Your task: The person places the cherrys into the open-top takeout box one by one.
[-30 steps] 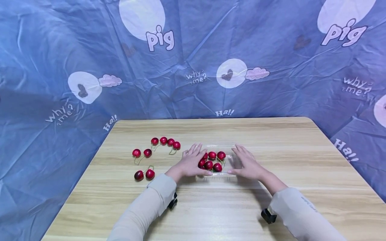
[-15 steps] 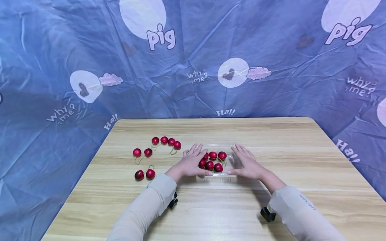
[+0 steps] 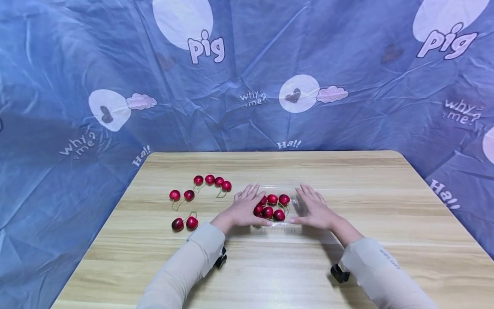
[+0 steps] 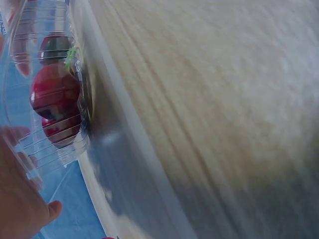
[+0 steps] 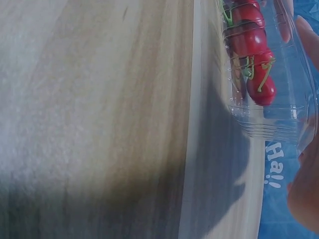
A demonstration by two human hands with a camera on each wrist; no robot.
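Note:
A clear plastic box point(image 3: 295, 209) lies on the table between my two hands, with several red cherries point(image 3: 278, 215) gathered in its left and middle part. My left hand point(image 3: 244, 209) grips the box's left end, thumb along the near edge and fingers over the far side, covering some of the fruit. At the other end, my right hand point(image 3: 317, 211) holds the box the same way. Both wrist views show the ribbed transparent wall point(image 4: 45, 149) from the side, and green stems point(image 5: 259, 69) on cherries inside.
More cherries point(image 3: 191, 223) with green stems lie loose on the wooden table point(image 3: 359, 184), left of the box. A blue printed cloth point(image 3: 231, 124) hangs behind the table's far edge. A black wrist device point(image 3: 339, 273) sits under each sleeve.
Both hands stay at the ends of the box, and the cherries keep their places. The right forearm has shifted very slightly left.

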